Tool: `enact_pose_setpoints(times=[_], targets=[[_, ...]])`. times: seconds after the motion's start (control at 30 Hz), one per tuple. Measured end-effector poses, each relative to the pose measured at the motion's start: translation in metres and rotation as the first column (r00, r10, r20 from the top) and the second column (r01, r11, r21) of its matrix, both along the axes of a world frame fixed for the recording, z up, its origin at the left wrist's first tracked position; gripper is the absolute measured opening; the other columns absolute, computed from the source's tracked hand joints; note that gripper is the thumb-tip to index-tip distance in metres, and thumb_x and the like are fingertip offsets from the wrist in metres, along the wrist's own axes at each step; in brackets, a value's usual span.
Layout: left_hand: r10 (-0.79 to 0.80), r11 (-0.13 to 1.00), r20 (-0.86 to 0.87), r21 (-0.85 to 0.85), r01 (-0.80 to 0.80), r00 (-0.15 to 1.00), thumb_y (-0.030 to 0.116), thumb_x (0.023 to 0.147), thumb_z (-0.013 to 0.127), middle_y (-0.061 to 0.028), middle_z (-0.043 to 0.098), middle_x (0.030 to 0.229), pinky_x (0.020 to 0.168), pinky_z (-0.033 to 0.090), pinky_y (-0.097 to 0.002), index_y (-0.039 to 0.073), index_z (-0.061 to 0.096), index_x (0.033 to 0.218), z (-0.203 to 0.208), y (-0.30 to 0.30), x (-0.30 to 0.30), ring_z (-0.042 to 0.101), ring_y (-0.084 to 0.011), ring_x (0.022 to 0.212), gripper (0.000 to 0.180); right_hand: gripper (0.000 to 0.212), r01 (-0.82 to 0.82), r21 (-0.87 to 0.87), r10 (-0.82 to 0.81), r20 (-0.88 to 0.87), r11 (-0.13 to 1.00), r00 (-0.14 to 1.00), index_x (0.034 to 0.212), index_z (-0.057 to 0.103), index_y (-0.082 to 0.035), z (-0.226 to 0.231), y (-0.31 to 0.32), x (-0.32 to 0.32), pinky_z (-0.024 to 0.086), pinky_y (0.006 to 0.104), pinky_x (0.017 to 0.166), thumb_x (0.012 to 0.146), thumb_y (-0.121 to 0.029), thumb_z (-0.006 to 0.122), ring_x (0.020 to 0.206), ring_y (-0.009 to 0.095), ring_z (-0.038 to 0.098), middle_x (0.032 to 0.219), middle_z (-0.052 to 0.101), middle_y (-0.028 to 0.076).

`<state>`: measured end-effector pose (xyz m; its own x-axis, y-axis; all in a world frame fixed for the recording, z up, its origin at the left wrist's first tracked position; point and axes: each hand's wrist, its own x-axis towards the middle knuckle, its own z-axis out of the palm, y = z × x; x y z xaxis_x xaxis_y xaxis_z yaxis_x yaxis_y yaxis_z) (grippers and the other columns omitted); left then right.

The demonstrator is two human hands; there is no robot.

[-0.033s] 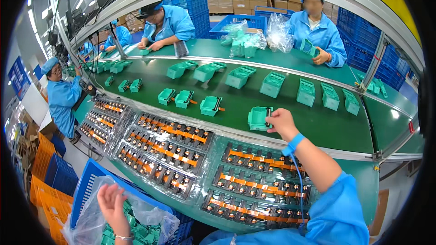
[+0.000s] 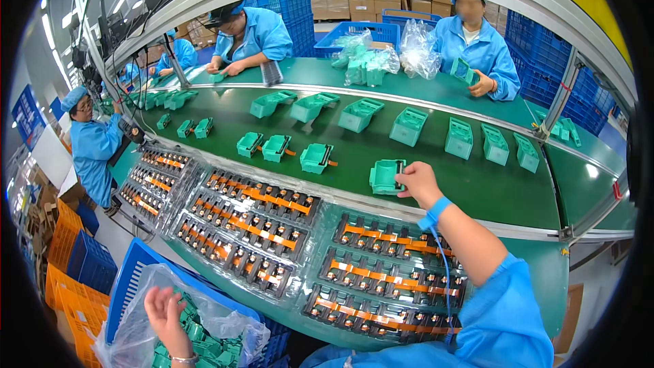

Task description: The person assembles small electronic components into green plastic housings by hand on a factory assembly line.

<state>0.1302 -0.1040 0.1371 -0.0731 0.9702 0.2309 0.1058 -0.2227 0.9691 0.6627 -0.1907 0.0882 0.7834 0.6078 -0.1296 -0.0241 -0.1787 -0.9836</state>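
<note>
On the green belt, a small green plastic housing [image 2: 385, 177] sits with a black part [image 2: 400, 172] along its right edge. My right hand [image 2: 419, 182], wearing a blue wrist strap with a cord, pinches that edge; the fingertips partly cover the grip. My left hand [image 2: 165, 313] is empty, its fingers loosely curled and apart, above a blue crate [image 2: 129, 286] lined with clear plastic. Green plastic pieces [image 2: 204, 341] fill that crate. In front of the belt, clear trays [image 2: 310, 259] hold rows of black parts with orange flat strips [image 2: 381, 276].
Three small housings [image 2: 276, 148] with black parts stand left of my right hand. A row of larger green housings [image 2: 409, 127] runs behind. A metal rail [image 2: 490, 228] edges the belt. Co-workers in blue [image 2: 259, 37] work across the line. Orange crates [image 2: 75, 313] stand at lower left.
My right hand and the small housing have shifted slightly left. My left hand has lowered a little over the crate.
</note>
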Motion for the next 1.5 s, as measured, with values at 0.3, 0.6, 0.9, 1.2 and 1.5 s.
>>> enact_pose_setpoints(times=[0.3,0.6,0.9,1.2,1.5], targets=[[-0.228,0.968,-0.869,-0.153,0.198,0.440,0.025,0.079,0.067,-0.0204,0.056,0.114,0.090,0.043,-0.0403,-0.002,0.051,0.120,-0.173,-0.027,-0.152,0.054,-0.0340,0.105,0.051,0.027,0.109,-0.075,-0.117,-0.107,0.991,0.987,0.096,0.052,0.004,-0.033,0.060,-0.007,0.055,0.0323,0.048,0.077,-0.007,0.068,0.063,0.021,0.060,0.083,0.057,0.013],[-0.810,0.585,-0.581,-0.810,-0.038,-0.078,0.014,0.079,0.059,-0.0212,0.046,0.126,0.100,0.033,-0.0466,0.002,0.050,0.116,-0.128,-0.011,-0.062,0.039,-0.0400,0.119,0.039,0.023,-0.187,0.006,0.181,0.225,0.982,0.957,0.104,0.061,-0.002,0.090,-0.076,-0.049,0.050,0.0276,0.066,0.085,-0.015,0.061,0.079,0.012,0.059,0.090,0.063,0.006],[-0.373,0.713,-0.734,-0.618,0.331,-0.567,0.016,0.081,0.061,-0.0189,0.047,0.123,0.093,0.040,-0.0448,0.004,0.043,0.122,-0.148,-0.003,-0.090,0.047,-0.0368,0.110,0.046,0.016,-0.056,-0.566,0.516,0.701,0.822,0.492,0.093,0.063,-0.004,0.071,-0.258,-0.050,0.049,0.0386,0.068,0.078,-0.010,0.062,0.076,0.029,0.060,0.082,0.062,0.008],[-0.170,0.737,-0.762,-0.519,0.433,-0.625,0.014,0.080,0.064,-0.0098,0.058,0.099,0.080,0.046,-0.0346,0.006,0.050,0.096,-0.162,-0.002,-0.096,0.055,-0.0223,0.092,0.022,0.018,0.024,-0.677,0.665,0.729,0.736,0.165,0.093,0.061,-0.012,0.030,-0.270,-0.032,0.045,0.0344,0.071,0.077,-0.010,0.053,0.091,0.023,0.052,0.089,0.052,0.005],[-0.407,0.909,-0.654,-0.362,0.209,0.637,0.000,0.063,0.076,-0.0077,0.066,0.091,0.089,0.044,-0.0363,0.008,0.050,0.072,-0.100,-0.023,-0.150,0.060,-0.0264,0.098,0.028,0.027,-0.234,-0.746,0.774,0.630,0.624,0.055,0.087,0.057,-0.016,0.056,-0.249,-0.002,0.046,0.0377,0.079,0.065,-0.004,0.064,0.097,0.027,0.052,0.108,0.054,0.008]])
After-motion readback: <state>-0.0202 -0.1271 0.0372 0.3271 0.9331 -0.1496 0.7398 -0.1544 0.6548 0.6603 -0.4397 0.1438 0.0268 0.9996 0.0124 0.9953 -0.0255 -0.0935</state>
